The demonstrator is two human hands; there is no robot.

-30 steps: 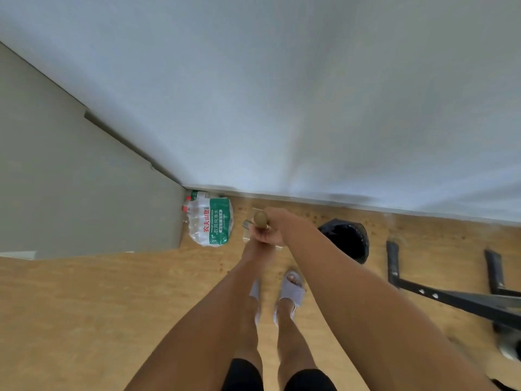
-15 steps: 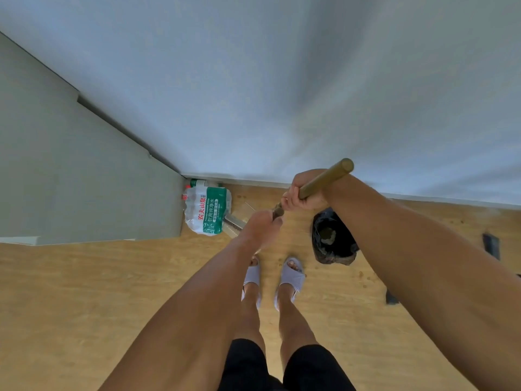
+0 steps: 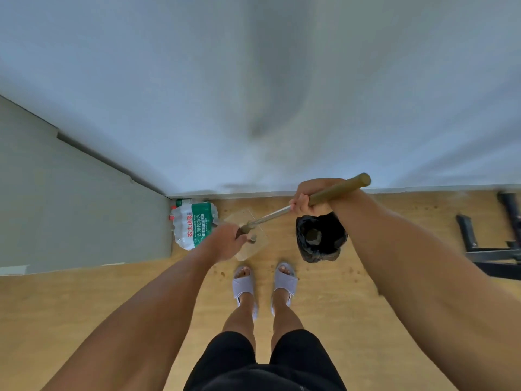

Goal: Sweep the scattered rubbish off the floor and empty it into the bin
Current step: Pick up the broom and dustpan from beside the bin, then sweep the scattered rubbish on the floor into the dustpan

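My right hand [image 3: 307, 197] grips the brown upper end of a long handle [image 3: 335, 189], which slopes down to the left as a metal shaft [image 3: 270, 217]. My left hand [image 3: 227, 244] is closed on the shaft's lower end. Under that hand a clear plastic dustpan [image 3: 253, 246] shows above the wooden floor, partly hidden by my fingers. The bin [image 3: 321, 239], lined with a black bag, stands just right of the dustpan and below my right hand. Small brown crumbs [image 3: 222, 273] lie on the floor near my feet.
A shrink-wrapped pack of water bottles [image 3: 194, 224] lies in the corner by a grey cabinet [image 3: 84, 221]. The white wall [image 3: 253, 108] runs straight ahead. A black metal frame [image 3: 493, 255] stands on the floor at the right. My feet in grey slippers [image 3: 245, 283] are close behind the dustpan.
My right hand has swung the handle's upper end up and to the right, from pointing at the camera to slanted. The left hand stays low on the shaft. The view shifted slightly.
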